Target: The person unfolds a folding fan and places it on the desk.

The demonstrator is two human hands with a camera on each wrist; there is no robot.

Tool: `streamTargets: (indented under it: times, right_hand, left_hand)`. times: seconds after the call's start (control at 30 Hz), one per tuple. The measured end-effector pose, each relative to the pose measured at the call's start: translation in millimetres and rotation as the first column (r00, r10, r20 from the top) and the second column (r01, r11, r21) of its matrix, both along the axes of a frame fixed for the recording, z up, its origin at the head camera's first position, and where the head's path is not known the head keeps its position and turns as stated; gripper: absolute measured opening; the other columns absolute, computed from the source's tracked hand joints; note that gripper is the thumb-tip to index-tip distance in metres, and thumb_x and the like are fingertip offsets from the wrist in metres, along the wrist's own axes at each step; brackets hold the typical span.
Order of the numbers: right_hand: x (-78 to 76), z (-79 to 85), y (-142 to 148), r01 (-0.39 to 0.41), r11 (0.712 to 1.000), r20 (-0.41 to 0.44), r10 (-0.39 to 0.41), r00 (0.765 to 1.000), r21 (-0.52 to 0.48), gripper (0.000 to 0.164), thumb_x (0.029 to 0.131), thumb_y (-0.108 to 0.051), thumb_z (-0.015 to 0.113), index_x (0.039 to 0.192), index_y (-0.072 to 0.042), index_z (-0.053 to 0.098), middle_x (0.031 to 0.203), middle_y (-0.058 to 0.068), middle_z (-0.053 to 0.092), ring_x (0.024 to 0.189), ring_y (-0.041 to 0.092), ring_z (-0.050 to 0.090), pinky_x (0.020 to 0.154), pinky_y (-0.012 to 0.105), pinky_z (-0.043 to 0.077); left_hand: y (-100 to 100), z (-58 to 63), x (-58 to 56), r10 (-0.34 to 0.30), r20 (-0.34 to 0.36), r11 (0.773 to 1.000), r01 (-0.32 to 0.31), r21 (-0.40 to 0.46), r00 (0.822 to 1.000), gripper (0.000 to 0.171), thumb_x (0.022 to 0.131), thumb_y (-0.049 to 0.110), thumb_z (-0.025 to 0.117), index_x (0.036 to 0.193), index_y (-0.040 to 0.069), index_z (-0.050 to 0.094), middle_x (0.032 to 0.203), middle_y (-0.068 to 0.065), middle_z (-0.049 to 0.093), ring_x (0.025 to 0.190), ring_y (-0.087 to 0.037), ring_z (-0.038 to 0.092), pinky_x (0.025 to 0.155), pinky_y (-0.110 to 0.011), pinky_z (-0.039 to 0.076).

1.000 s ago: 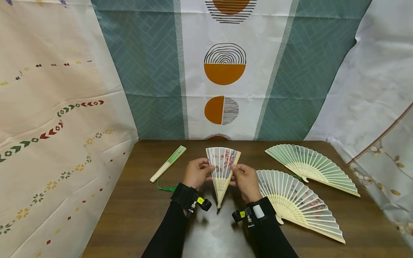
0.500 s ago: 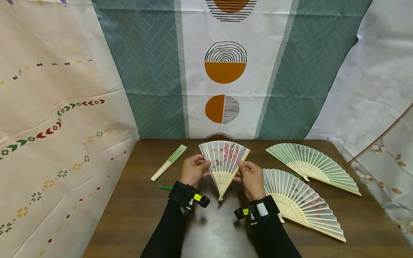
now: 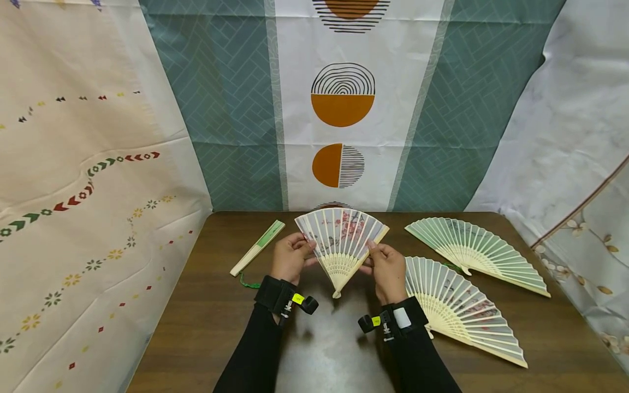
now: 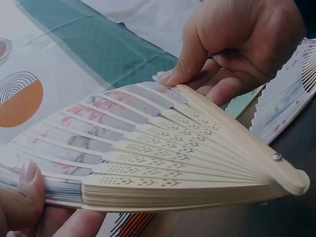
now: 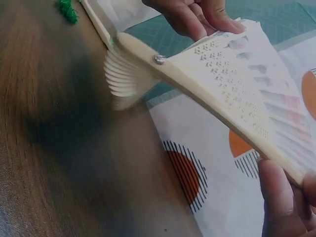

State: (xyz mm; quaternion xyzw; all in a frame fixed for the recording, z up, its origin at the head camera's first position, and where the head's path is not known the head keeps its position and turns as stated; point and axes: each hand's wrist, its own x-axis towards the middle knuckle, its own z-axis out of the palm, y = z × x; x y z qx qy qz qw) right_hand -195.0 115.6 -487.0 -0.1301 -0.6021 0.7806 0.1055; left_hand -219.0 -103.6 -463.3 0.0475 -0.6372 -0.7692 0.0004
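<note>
Between my hands is a partly spread folding fan [image 3: 342, 240] with pale wooden ribs and a white leaf printed with pink blossoms. My left hand [image 3: 291, 256] pinches its left side, where the left wrist view shows a thick stack of folded ribs [image 4: 177, 195] by the thumb. My right hand [image 3: 388, 268] pinches the outer guard rib [image 5: 212, 106] on the other side. The fan's pivot end [image 3: 336, 294] points toward me, and a metal rivet [image 4: 277, 157] shows there.
A closed green fan [image 3: 257, 248] with a green tassel [image 3: 251, 284] lies on the brown table [image 3: 196, 338] at left. At right lie a spread green fan [image 3: 476, 254] and a spread white floral fan [image 3: 464, 311], the latter beside my right wrist. Patterned cloths hang behind.
The fan has spread from a narrow wedge to a much wider one. My hands have moved apart, and the fan has shifted slightly away from me.
</note>
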Motion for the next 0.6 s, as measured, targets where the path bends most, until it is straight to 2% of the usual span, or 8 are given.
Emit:
streamTargets:
  times: [0.2,0.33,0.47,0.6]
  right_hand:
    - [-1.0,0.4,1.1,0.028,0.999,-0.003,-0.028,1.000,-0.021,0.028,0.119,-0.009,0.060,0.125,0.017,0.068,0.084,-0.007,0.081,0.072,0.005,0.081,0.064,0.025,0.071]
    - [-2.6,-1.0,3.0,0.056,0.997,-0.005,-0.057,0.998,-0.052,0.028,0.119,-0.010,0.059,0.125,0.016,0.068,0.082,-0.008,0.081,0.071,0.004,0.081,0.062,0.022,0.070]
    - [-3.0,-1.5,3.5,0.084,0.993,-0.013,-0.086,0.996,-0.086,0.028,0.119,-0.011,0.060,0.123,0.016,0.069,0.081,-0.008,0.081,0.072,0.005,0.081,0.061,0.021,0.069]
    - [-2.5,-0.6,4.0,0.108,0.986,-0.024,-0.112,0.993,-0.128,0.028,0.119,-0.012,0.059,0.122,0.015,0.068,0.082,-0.006,0.080,0.073,0.005,0.082,0.062,0.021,0.069]
  left_hand:
    - [-1.6,1.2,0.4,0.036,0.001,0.998,-0.036,0.042,0.999,0.004,0.107,-0.010,0.069,0.108,-0.009,0.072,0.080,0.004,0.063,0.084,-0.011,0.069,0.069,-0.032,0.074]
    - [-4.9,1.4,0.7,0.051,0.001,0.994,-0.051,0.092,0.999,0.006,0.108,-0.009,0.069,0.106,-0.006,0.072,0.084,0.003,0.064,0.088,-0.011,0.070,0.070,-0.031,0.074]
    - [-6.5,2.1,0.4,0.068,0.000,0.989,-0.067,0.135,0.998,0.016,0.109,-0.009,0.067,0.097,0.001,0.071,0.084,0.003,0.064,0.090,-0.011,0.069,0.069,-0.029,0.073]
    - [-7.1,3.0,-0.4,0.095,-0.005,0.982,-0.093,0.166,0.995,0.017,0.108,-0.010,0.067,0.098,0.002,0.074,0.083,0.002,0.064,0.087,-0.011,0.068,0.069,-0.029,0.073]
